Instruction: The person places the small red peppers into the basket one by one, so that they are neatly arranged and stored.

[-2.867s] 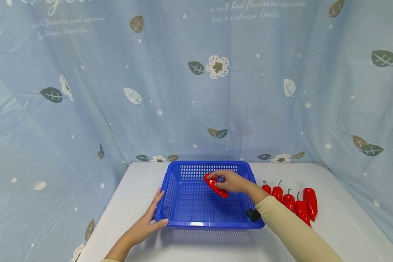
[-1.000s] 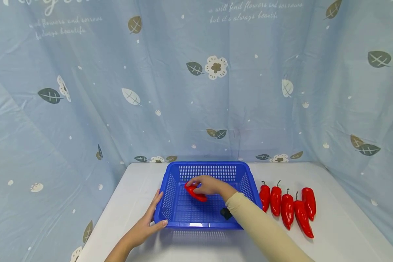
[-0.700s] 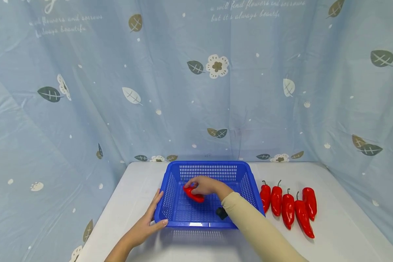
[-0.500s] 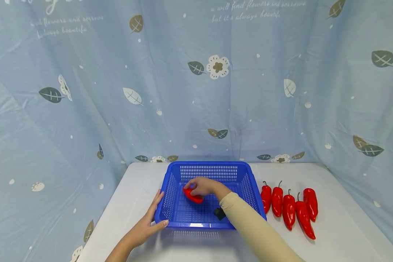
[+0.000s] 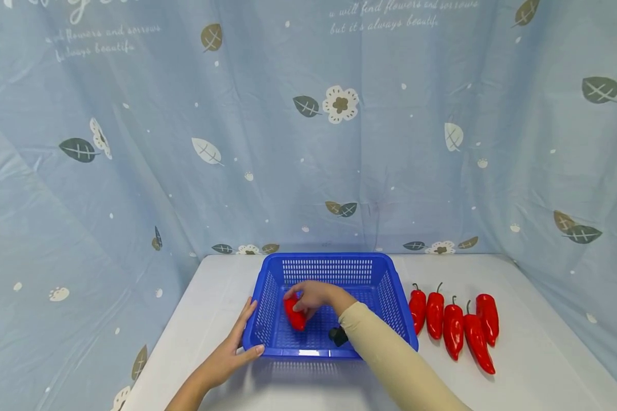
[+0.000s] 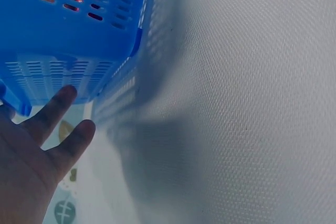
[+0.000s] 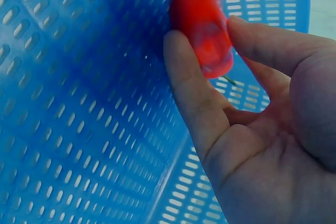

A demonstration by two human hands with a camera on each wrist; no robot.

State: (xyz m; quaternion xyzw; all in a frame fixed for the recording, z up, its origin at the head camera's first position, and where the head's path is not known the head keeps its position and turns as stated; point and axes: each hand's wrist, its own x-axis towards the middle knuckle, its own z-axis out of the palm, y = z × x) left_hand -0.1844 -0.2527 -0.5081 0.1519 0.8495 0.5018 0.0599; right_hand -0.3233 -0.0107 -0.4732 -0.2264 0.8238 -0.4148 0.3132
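Observation:
Inside the blue plastic basket (image 5: 391, 297), near its left side, my right hand (image 5: 316, 297) pinches a long red pepper (image 5: 294, 317) between thumb and fingers. The right wrist view shows the fingertips on either side of the pepper's stem end (image 7: 210, 45), with a thin green stem below it. My left hand (image 5: 228, 354) rests at the basket's front left corner. Its thumb touches the near rim, and its straight, spread fingers lie along the outer left wall. In the left wrist view, two of those fingers (image 6: 50, 114) stand beside the perforated basket wall (image 6: 68, 35).
Several red peppers (image 5: 453, 331) lie in a loose row on the white table (image 5: 535, 342), right of the basket. One pepper (image 5: 487, 319) sits a little apart at the row's end. A blue patterned curtain (image 5: 267, 142) hangs behind and at both sides.
My right hand has carried the pepper leftward and down into the basket. Over the last half second the pepper has turned from slanting to nearly pointing toward me. The left hand stays put.

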